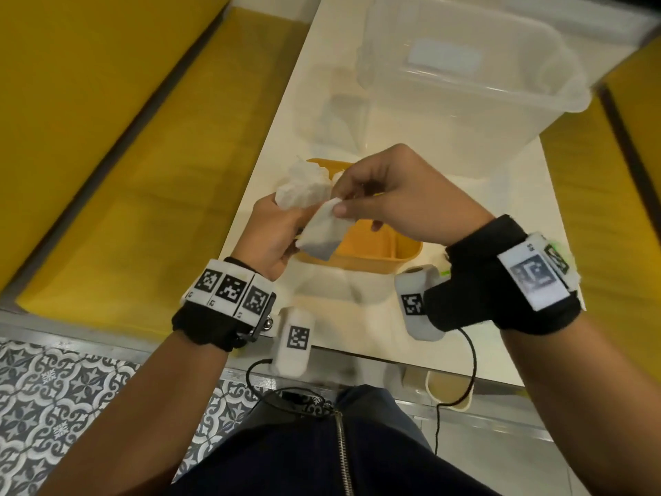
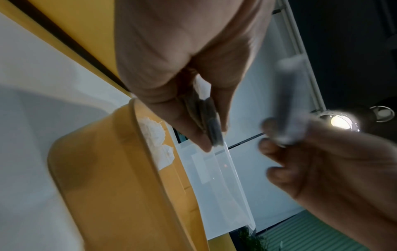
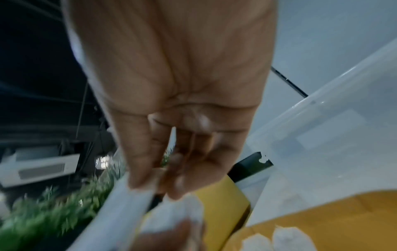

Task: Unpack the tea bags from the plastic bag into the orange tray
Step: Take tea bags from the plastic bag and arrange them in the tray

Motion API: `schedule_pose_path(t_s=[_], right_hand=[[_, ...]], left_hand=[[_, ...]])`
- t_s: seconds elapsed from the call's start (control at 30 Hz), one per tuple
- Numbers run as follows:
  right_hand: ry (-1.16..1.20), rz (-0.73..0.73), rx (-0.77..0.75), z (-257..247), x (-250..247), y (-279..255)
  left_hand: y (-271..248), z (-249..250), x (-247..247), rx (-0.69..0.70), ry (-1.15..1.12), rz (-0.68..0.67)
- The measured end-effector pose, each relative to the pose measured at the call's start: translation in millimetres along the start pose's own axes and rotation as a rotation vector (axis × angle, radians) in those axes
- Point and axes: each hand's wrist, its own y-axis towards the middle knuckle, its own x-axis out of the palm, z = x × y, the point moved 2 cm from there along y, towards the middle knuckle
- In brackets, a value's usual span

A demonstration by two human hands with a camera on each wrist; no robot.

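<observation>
Above the orange tray (image 1: 375, 252), left hand (image 1: 275, 238) grips the plastic bag (image 1: 304, 186); right hand (image 1: 386, 195) pinches a tea bag (image 1: 322, 234) (blurred).

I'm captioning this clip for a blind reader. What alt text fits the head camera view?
Seen from above, a person's left hand holds a crumpled plastic bag while the right hand pinches a white tea bag at its mouth, above an orange tray on a white table. An empty clear plastic bin stands behind the tray.
</observation>
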Motion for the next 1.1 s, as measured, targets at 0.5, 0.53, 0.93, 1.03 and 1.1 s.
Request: schedule_pose_path(t_s=[0.5, 0.53, 0.93, 1.03, 1.1], right_hand=[[-0.186, 0.154, 0.012, 14.1, 5.1, 20.8], [-0.181, 0.156, 0.02, 15.1, 4.3, 21.3], [-0.259, 0.077, 0.045, 18.2, 0.8, 23.6], [-0.33, 0.115, 0.08, 24.9, -11.5, 31.2], [-0.411, 0.147, 0.128, 33.1, -20.0, 39.2]], left_hand=[[-15.6, 6.4, 3.4, 0.016, 0.033, -0.06], [-15.1, 6.5, 2.6, 0.011, 0.028, -0.058], [-16.0, 4.2, 5.5, 0.117, 0.082, -0.086], [-12.3, 5.7, -2.5, 0.164, 0.091, 0.043], [-7.7, 5.5, -14.1, 0.168, 0.086, 0.161]])
